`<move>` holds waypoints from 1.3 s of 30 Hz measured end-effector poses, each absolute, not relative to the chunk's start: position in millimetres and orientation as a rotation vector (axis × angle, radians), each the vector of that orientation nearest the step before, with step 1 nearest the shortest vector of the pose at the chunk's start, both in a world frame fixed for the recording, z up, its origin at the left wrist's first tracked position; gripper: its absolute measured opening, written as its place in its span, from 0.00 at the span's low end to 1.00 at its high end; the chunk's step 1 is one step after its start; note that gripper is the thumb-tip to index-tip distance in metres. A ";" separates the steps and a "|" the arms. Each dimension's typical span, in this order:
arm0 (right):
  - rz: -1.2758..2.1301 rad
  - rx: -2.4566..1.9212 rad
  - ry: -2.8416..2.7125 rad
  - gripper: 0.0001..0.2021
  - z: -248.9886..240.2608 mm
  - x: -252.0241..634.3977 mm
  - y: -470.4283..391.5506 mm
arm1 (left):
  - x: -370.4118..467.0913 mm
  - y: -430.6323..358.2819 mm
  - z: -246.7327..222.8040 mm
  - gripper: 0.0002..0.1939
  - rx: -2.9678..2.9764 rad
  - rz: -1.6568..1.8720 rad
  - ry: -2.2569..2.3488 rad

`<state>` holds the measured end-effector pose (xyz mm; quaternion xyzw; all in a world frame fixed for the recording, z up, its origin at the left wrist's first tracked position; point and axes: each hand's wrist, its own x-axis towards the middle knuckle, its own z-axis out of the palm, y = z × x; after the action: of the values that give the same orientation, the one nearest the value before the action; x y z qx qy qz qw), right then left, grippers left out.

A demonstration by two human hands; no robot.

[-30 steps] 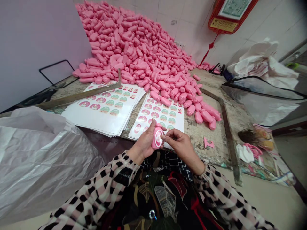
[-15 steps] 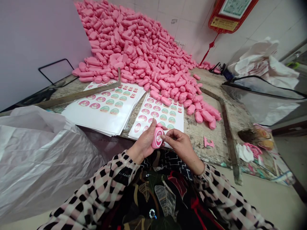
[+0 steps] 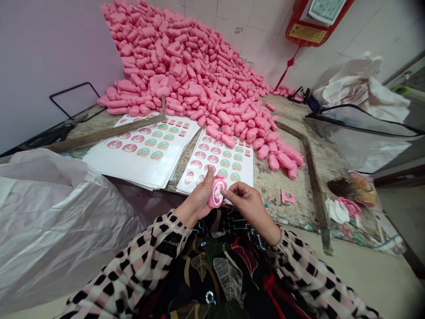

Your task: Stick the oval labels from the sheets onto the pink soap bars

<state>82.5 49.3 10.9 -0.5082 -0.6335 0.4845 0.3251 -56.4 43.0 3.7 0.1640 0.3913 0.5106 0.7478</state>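
My left hand (image 3: 198,199) is closed around a small pink bottle (image 3: 216,195), its thumb pointing up beside it. An oval pink and white label (image 3: 218,193) faces up on the bottle. The thumb and fingers of my right hand (image 3: 247,204) are pinched together at the label's right side; whether they hold anything is hidden. Just beyond my hands lies a sheet of round pink and green stickers (image 3: 217,155). A thicker stack of sticker sheets (image 3: 139,164) lies to the left. A large heap of pink bottles (image 3: 199,75) fills the back of the table.
A wooden strip (image 3: 109,133) lies across the left stack, and another (image 3: 314,181) runs along the right. A pink scrap (image 3: 287,196) lies right of my hands. Plastic sheeting (image 3: 59,221) bulges at the left; a clear bag (image 3: 361,137) stands at the right.
The bottle is tilted slightly differently in my left hand, and my right fingertips have shifted a little along the label. The whole view has moved slightly.
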 end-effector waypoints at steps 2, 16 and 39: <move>1.266 -1.363 -1.649 0.14 9.8 82.9 49.8 | -56.5 42.4 2.3 0.27 0.373 1.112 0.913; 0.904 -1.303 -1.987 0.09 15.5 102.7 54.1 | -79.6 26.6 10.2 0.19 0.723 0.877 0.774; 1.628 -1.014 -0.964 0.14 14.6 68.1 34.6 | -43.3 19.3 16.2 0.21 0.704 1.092 0.719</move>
<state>68.1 34.6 14.6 -0.4152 -0.3946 0.6664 0.4773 -43.3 19.3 16.2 0.3207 0.3272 0.4972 0.7368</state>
